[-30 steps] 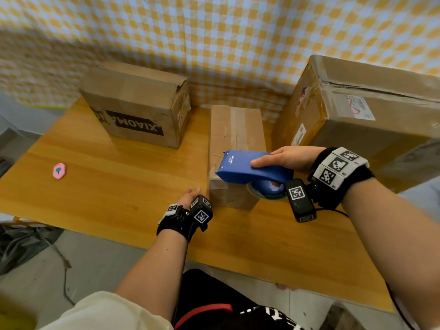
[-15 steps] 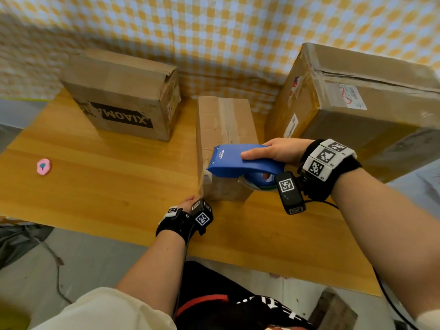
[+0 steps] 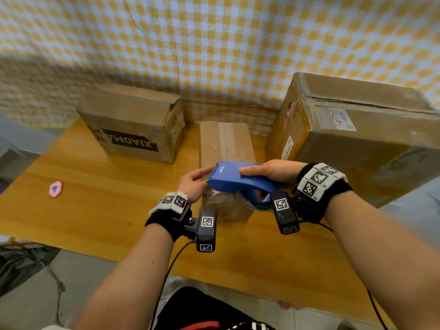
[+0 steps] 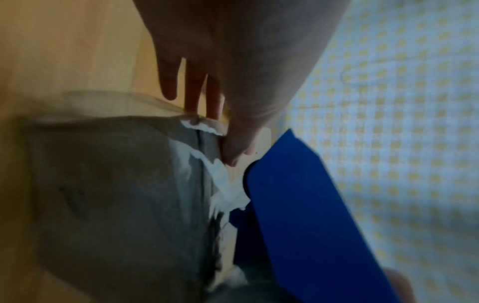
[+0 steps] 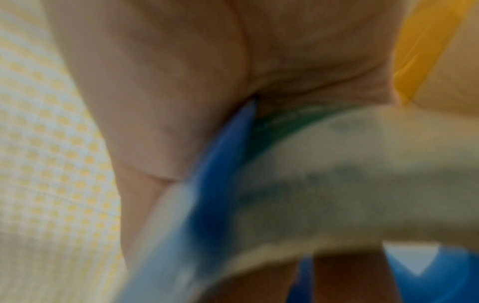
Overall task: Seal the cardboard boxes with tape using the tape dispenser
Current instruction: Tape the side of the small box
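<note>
Right hand [image 3: 273, 171] gripping blue tape dispenser [image 3: 238, 178], left hand [image 3: 194, 184] pinching tape end at narrow box [image 3: 226, 148]

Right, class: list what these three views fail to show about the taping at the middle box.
- Head view: the tape dispenser hides the middle box near end.
- Left wrist view: blur; whether the left hand pinches tape is unclear.
- Right wrist view: the right hand and tape roll fill the blurred frame, hiding the box.
- Head view: the big box is cut off at the right edge.
</note>
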